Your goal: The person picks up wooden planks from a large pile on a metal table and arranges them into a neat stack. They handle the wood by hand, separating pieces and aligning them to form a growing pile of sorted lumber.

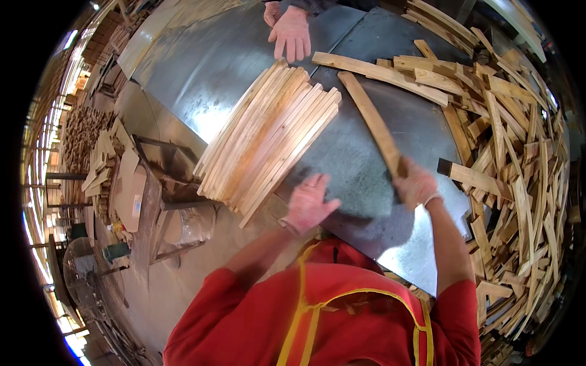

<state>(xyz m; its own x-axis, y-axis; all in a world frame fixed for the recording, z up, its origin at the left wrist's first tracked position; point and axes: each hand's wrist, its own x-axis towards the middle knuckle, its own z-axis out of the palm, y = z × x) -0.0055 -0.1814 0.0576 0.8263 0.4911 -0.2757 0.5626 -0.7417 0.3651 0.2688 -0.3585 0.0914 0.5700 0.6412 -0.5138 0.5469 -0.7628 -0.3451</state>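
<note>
My right hand grips the near end of a long wooden strip, which slants away to the far left over the metal table. My left hand is held with its fingers apart and nothing in it, close to the table's near edge. Beyond it lies a row of pale wooden strips set side by side, their near ends jutting past the table edge. At the far ends of that row is a co-worker's hand, fingers pointing toward me.
A large jumbled heap of wooden strips covers the right side. One loose plank lies across the table's far part. To the left on the floor stand a frame-like stand, a fan and a wood-scrap pile.
</note>
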